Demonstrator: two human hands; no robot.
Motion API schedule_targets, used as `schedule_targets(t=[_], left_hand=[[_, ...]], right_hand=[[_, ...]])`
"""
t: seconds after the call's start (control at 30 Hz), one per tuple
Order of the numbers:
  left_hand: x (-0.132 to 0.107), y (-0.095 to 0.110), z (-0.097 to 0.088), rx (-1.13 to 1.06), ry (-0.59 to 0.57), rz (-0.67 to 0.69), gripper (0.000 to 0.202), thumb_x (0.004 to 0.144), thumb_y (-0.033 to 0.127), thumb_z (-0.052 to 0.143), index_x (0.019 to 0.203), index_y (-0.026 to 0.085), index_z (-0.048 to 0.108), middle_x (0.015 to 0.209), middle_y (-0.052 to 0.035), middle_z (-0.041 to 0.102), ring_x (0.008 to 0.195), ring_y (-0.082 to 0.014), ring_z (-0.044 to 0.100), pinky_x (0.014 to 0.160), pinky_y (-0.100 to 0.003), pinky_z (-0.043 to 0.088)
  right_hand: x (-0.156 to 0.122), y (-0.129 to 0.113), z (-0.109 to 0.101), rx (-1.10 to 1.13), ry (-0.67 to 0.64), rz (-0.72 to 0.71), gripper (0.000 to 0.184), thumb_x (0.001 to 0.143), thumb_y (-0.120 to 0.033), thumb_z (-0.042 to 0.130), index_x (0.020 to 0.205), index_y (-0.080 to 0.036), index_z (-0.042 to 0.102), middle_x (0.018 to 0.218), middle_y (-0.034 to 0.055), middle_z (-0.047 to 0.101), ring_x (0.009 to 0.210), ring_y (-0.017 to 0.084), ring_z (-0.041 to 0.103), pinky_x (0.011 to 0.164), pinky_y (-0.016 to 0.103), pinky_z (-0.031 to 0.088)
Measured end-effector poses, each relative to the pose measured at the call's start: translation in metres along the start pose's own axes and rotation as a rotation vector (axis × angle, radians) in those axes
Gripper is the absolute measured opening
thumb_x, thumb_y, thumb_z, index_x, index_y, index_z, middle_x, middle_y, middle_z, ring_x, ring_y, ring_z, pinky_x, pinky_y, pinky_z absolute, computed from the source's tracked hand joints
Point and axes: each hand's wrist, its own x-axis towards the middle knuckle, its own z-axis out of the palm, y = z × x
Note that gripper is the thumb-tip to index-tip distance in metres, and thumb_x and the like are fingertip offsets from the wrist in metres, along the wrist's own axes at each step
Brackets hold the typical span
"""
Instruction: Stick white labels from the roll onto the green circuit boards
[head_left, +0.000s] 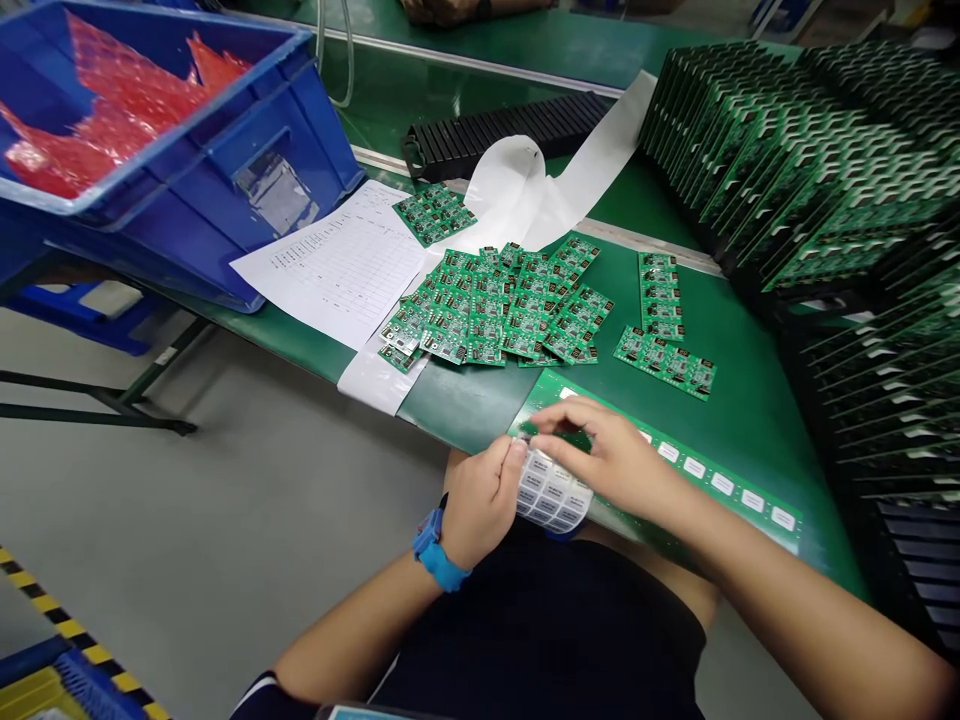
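Note:
My left hand [487, 490], with a blue watch on its wrist, grips the left edge of a sheet of printed labels [553, 492] between thumb and fingers. The sheet curves down at its lower end, over my lap. My right hand [600, 450] reaches across the top of the sheet, its thumb and forefinger drawn together at the upper left corner. Whatever lies between those fingertips is too small to make out. Under my right forearm runs a long green circuit board [709, 478] bearing a row of white labels, partly hidden by my arm.
Loose green circuit boards [487, 310] lie piled ahead, beside a printed form [345, 265] and a curling white strip [517, 185]. Two boards [666, 362] lie further right. Racks of upright boards [780, 170] stand at right. A blue bin [187, 180] holds red bubble wrap.

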Motion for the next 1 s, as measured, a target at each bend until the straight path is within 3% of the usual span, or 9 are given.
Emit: schedule_targets(t=[0.03, 0.1, 0.2, 0.3, 0.37, 0.57, 1.0], left_hand=[[0.0, -0.001, 0.0, -0.013, 0.007, 0.004, 0.035, 0.095, 0.032, 0.027, 0.066, 0.02, 0.043, 0.055, 0.0027, 0.048, 0.05, -0.0114, 0.045, 0.048, -0.022, 0.031], [0.0, -0.002, 0.0, -0.034, 0.016, 0.008, 0.037, 0.095, 0.033, 0.027, 0.066, 0.02, 0.045, 0.054, 0.0024, 0.05, 0.049, -0.0114, 0.046, 0.048, -0.022, 0.033], [-0.001, -0.003, -0.002, -0.041, 0.003, 0.037, 0.035, 0.095, 0.033, 0.028, 0.079, 0.02, 0.057, 0.072, -0.0003, 0.066, 0.06, -0.0127, 0.057, 0.054, -0.023, 0.039], [-0.003, -0.004, -0.002, 0.03, -0.033, 0.153, 0.028, 0.094, 0.032, 0.034, 0.095, 0.022, 0.06, 0.11, 0.0003, 0.067, 0.085, -0.0156, 0.064, 0.068, -0.024, 0.044], [-0.007, -0.004, 0.0, 0.108, -0.048, 0.232, 0.026, 0.093, 0.032, 0.038, 0.092, 0.02, 0.061, 0.119, 0.0016, 0.062, 0.088, -0.017, 0.065, 0.07, -0.026, 0.045], [-0.014, -0.003, 0.005, 0.218, -0.044, 0.285, 0.029, 0.094, 0.033, 0.037, 0.085, 0.018, 0.06, 0.12, 0.0038, 0.061, 0.076, -0.0159, 0.067, 0.057, -0.029, 0.045], [-0.014, 0.0, 0.004, 0.232, -0.036, 0.264, 0.028, 0.093, 0.033, 0.038, 0.09, 0.019, 0.062, 0.119, 0.0064, 0.061, 0.078, -0.0165, 0.068, 0.056, -0.031, 0.046]], right_hand=[[-0.001, -0.005, 0.0, 0.102, -0.093, 0.073, 0.014, 0.078, -0.031, 0.059, 0.083, -0.019, 0.063, 0.08, 0.0034, 0.063, 0.075, 0.016, 0.058, 0.068, 0.029, 0.047], [0.001, -0.008, 0.0, 0.256, -0.145, 0.202, 0.018, 0.075, -0.036, 0.061, 0.075, -0.018, 0.063, 0.072, 0.0018, 0.064, 0.067, 0.014, 0.058, 0.062, 0.027, 0.046], [0.01, -0.001, -0.007, 0.35, 0.006, 0.256, 0.025, 0.073, -0.042, 0.062, 0.073, -0.017, 0.062, 0.071, 0.0022, 0.064, 0.066, 0.014, 0.057, 0.063, 0.027, 0.044], [0.025, 0.015, -0.016, 0.214, 0.14, 0.301, 0.029, 0.072, -0.046, 0.061, 0.071, -0.016, 0.061, 0.068, 0.0026, 0.063, 0.061, 0.013, 0.053, 0.058, 0.026, 0.041], [0.034, 0.024, -0.018, 0.067, 0.127, 0.36, 0.031, 0.072, -0.046, 0.06, 0.069, -0.016, 0.061, 0.064, 0.0022, 0.062, 0.054, 0.012, 0.049, 0.053, 0.026, 0.037], [0.045, 0.03, -0.007, -0.175, 0.065, 0.405, 0.029, 0.073, -0.044, 0.056, 0.062, -0.017, 0.061, 0.053, -0.0009, 0.056, 0.047, 0.01, 0.042, 0.046, 0.025, 0.031], [0.044, 0.028, -0.005, -0.185, 0.06, 0.4, 0.026, 0.073, -0.041, 0.056, 0.065, -0.017, 0.063, 0.057, 0.0005, 0.06, 0.049, 0.011, 0.046, 0.048, 0.025, 0.033]])
